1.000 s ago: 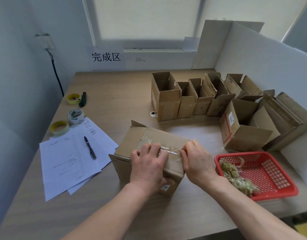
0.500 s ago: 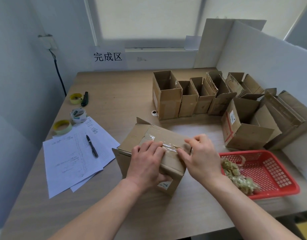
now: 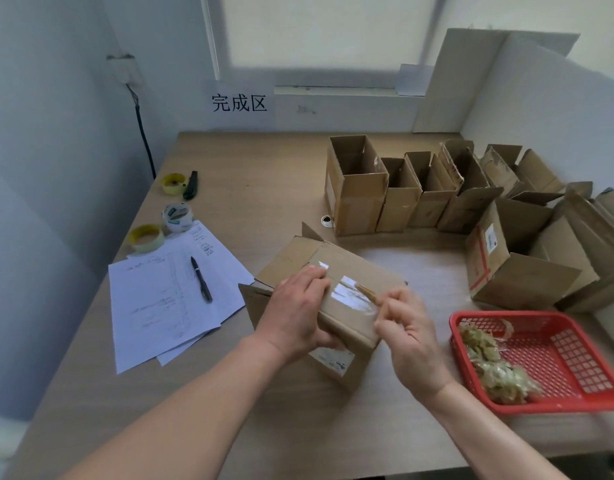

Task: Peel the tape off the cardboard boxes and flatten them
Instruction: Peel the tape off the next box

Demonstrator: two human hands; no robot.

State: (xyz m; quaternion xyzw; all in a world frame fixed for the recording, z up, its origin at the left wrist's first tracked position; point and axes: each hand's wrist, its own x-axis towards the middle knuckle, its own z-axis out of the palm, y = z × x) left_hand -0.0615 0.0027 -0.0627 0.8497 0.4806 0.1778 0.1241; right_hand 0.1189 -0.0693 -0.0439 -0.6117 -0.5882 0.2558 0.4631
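Judging by the peeled tape heaped in the red basket (image 3: pixel 537 362) and the open boxes (image 3: pixel 412 192) standing beyond, the job looks partly done, with none visibly flattened. The left hand (image 3: pixel 295 313) grips the tilted box (image 3: pixel 336 271), while the right hand (image 3: pixel 407 336) pinches the clear tape strip (image 3: pixel 354 294), which runs leftward from its fingertips.

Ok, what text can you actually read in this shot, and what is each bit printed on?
"完成区": on the white paper sign taped to the back wall.
Handwriting on the paper sheets: too small to read.
White label on the red-taped box: blurred.
Label on the held box: blurred.
Print on the tape roll: unreadable.
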